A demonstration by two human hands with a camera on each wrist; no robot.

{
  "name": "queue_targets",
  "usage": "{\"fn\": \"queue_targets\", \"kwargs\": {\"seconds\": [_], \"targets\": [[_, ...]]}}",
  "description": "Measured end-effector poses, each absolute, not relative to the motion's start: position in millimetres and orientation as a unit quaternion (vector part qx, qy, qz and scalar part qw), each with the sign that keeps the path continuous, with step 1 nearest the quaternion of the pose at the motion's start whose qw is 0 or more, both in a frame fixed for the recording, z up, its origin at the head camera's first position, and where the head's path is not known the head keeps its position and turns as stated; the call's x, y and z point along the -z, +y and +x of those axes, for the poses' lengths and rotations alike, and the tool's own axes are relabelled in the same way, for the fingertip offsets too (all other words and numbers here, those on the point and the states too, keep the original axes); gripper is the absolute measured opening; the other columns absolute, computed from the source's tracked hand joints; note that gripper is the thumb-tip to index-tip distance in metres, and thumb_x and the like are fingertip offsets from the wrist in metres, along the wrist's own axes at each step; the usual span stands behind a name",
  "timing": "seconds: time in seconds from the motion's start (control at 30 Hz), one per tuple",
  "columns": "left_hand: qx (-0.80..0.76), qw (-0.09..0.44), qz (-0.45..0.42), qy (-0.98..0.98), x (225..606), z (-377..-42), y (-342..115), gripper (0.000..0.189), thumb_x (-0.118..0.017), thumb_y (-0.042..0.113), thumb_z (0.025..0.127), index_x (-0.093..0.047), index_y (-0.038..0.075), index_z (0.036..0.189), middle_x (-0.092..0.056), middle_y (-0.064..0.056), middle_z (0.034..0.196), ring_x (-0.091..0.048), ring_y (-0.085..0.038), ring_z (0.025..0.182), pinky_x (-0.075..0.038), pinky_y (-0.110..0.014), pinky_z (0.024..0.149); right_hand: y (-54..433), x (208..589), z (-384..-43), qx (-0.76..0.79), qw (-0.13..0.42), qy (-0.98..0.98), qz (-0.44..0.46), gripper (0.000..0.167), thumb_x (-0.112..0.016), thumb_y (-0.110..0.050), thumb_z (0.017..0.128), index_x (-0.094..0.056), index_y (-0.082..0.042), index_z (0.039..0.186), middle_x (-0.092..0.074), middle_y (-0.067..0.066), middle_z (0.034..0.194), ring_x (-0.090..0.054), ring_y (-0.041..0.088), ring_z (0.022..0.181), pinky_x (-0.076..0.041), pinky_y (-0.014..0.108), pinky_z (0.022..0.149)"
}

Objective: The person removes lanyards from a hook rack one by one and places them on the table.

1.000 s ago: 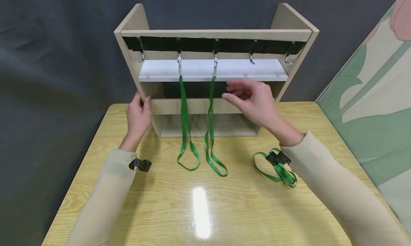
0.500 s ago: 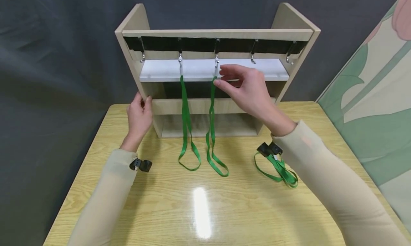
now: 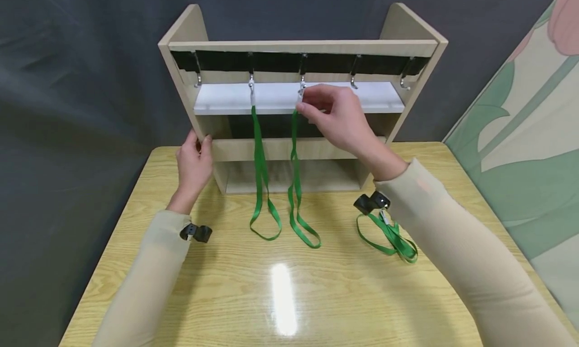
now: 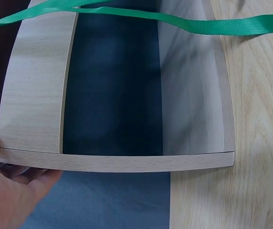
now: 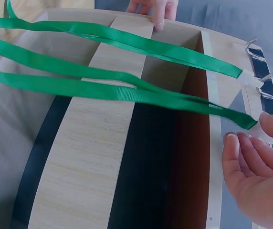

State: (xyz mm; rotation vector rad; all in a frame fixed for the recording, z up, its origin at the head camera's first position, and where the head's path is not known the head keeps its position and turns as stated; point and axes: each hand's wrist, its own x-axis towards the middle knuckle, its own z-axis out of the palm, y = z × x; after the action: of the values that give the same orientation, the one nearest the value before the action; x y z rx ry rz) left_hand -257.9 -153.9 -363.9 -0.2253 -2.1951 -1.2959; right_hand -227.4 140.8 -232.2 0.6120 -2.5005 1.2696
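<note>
A pale wooden rack (image 3: 280, 46) with a row of metal hooks stands on the table. My left hand (image 3: 194, 163) grips the edge of its left side panel (image 4: 112, 162), thumb on one face and fingers on the other. Two green lanyards hang from neighbouring hooks. My right hand (image 3: 336, 113) pinches the white end piece (image 5: 256, 130) of the lanyard on the middle hook (image 3: 295, 181) between thumb and fingertips. To its left, the other hanging lanyard (image 3: 260, 161) dangles untouched, its loop reaching down in front of the rack.
A third green lanyard (image 3: 400, 244) lies bunched on the table (image 3: 217, 296) beneath my right forearm. Bare hooks include the far-left hook (image 3: 198, 79) and the far-right hook (image 3: 404, 81). Dark cloth (image 3: 90, 85) hangs behind; a patterned panel (image 3: 529, 125) stands at the right.
My right hand has moved left to the middle lanyard and now pinches its top end, whose strap has shifted slightly left. My left hand stays on the side panel.
</note>
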Motion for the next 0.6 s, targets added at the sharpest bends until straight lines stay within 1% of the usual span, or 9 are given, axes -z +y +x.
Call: {"fn": "queue_targets", "kwargs": {"seconds": [0.1, 0.37, 0.5, 0.6], "targets": [[0.483, 0.285, -0.082, -0.824, 363.8, -257.0, -154.6, 0.029, -0.049, 0.020, 0.100, -0.059, 0.000, 0.119, -0.065, -0.019, 0.111, -0.063, -0.023, 0.096, -0.051, -0.040, 0.073, 138.7, 230.9, -228.1, -0.454, 0.126, -0.857, 0.209, 0.025, -0.066, -0.017, 0.092, -0.066, -0.002, 0.112, -0.067, 0.004, 0.099, -0.063, 0.015, 0.079, -0.050, 0.026, 0.069], [0.481, 0.284, -0.083, -0.826, 364.0, -258.6, -154.2, 0.030, -0.049, 0.020, 0.100, -0.059, -0.001, 0.119, -0.065, -0.018, 0.112, -0.063, -0.023, 0.097, -0.051, -0.040, 0.074, 140.4, 228.3, -225.7, -0.498, 0.087, -0.844, 0.182, 0.026, -0.065, -0.017, 0.092, -0.064, 0.000, 0.111, -0.067, 0.007, 0.100, -0.065, 0.017, 0.083, -0.051, 0.028, 0.071], [0.481, 0.285, -0.082, -0.825, 364.4, -258.6, -154.4, 0.030, -0.049, 0.020, 0.100, -0.060, -0.001, 0.118, -0.065, -0.018, 0.111, -0.063, -0.021, 0.096, -0.050, -0.039, 0.072, 140.7, 227.1, -223.1, -0.510, 0.080, -0.837, 0.179, 0.025, -0.065, -0.018, 0.092, -0.064, 0.000, 0.110, -0.067, 0.008, 0.100, -0.065, 0.017, 0.084, -0.052, 0.028, 0.072], [0.481, 0.285, -0.080, -0.825, 364.9, -258.7, -154.7, 0.029, -0.049, 0.020, 0.100, -0.060, -0.001, 0.118, -0.065, -0.018, 0.111, -0.063, -0.021, 0.095, -0.050, -0.038, 0.072, 140.0, 225.5, -219.7, -0.515, 0.078, -0.834, 0.183, 0.025, -0.065, -0.018, 0.092, -0.064, 0.001, 0.109, -0.066, 0.008, 0.100, -0.065, 0.019, 0.085, -0.052, 0.030, 0.073]]}}
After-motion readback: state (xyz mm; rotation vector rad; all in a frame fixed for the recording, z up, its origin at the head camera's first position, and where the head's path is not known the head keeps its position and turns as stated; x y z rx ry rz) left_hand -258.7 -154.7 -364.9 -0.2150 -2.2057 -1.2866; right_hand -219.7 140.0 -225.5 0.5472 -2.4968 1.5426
